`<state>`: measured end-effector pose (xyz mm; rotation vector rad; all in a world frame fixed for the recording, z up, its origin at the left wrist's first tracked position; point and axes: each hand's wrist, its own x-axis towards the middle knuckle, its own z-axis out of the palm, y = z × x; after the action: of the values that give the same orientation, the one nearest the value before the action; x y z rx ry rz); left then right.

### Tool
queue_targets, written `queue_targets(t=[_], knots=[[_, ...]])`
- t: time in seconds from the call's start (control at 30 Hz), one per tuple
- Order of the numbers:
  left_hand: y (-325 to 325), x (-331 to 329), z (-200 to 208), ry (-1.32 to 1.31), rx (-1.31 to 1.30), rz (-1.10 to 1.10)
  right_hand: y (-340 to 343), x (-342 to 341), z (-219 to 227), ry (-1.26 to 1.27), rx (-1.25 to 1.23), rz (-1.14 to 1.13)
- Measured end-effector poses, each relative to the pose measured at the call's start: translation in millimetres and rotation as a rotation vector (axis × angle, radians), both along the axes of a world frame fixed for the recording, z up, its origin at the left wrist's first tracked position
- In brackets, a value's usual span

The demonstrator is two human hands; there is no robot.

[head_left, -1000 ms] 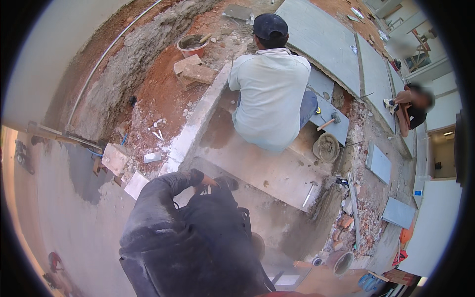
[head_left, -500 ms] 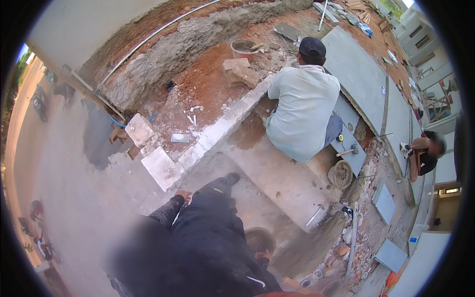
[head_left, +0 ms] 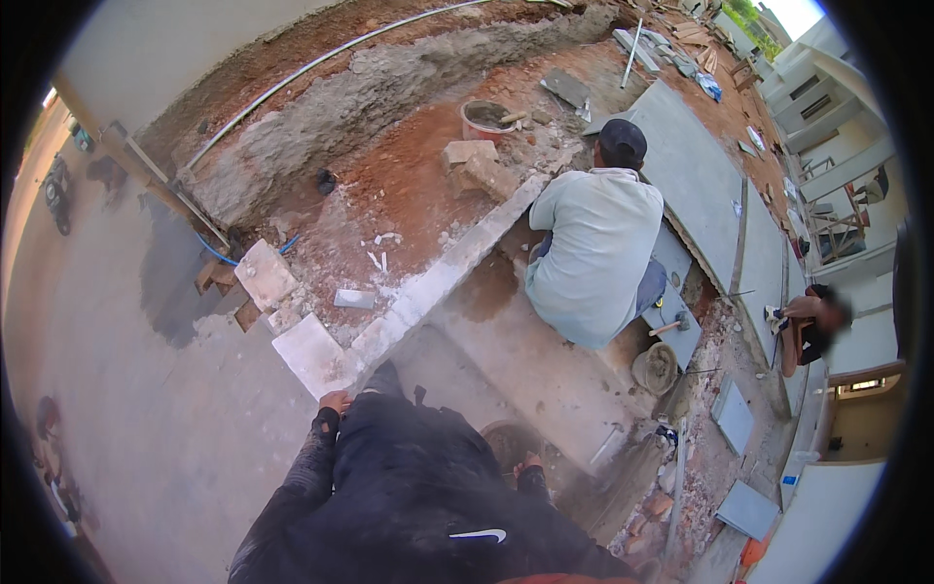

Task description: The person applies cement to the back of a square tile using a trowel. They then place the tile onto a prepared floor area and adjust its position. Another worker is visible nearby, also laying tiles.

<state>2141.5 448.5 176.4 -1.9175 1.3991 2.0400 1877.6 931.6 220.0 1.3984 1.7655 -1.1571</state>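
My left hand [head_left: 336, 400] is beside my dark-clothed leg, just below a pale stone block [head_left: 313, 352]. Nothing shows in it, and its fingers look loosely extended. Low in front of my body, on the right, my right hand [head_left: 528, 463] is closed at the rim of a dark round bucket [head_left: 504, 440]. My dark clothing covers the bucket's lower part, and its contents are hard to make out. Broad concrete steps [head_left: 530, 384] lie ahead of it, with a hammer [head_left: 607, 443] on them.
A co-worker [head_left: 598, 253] crouches on the steps beside a mortar bucket [head_left: 655, 369] and a mallet [head_left: 669, 327]. Another person [head_left: 812, 326] sits far right. Grey slabs [head_left: 733, 417] lie along the rubble. A red bucket [head_left: 484, 121] stands beyond the low stone edging [head_left: 452, 255].
I have moved forward toward the steps, and the bucket at my right hand has come along. My left hand is now closer to the pale block. The co-worker stays crouched.
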Motion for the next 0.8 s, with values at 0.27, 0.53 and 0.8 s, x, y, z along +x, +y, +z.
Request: queue_targets(t=[0.27,0.53,0.8], knots=[[-26,17,22,-0.072,0.233,0.332,-109,-128,1,0.202,-0.185,0.151],[68,61,15,-0.222,0.126,0.221,-194,-191,14,0.233,-0.177,0.470],[133,38,4,-0.447,-0.386,-0.701,-218,-204,-2,0.175,-0.114,0.871]])
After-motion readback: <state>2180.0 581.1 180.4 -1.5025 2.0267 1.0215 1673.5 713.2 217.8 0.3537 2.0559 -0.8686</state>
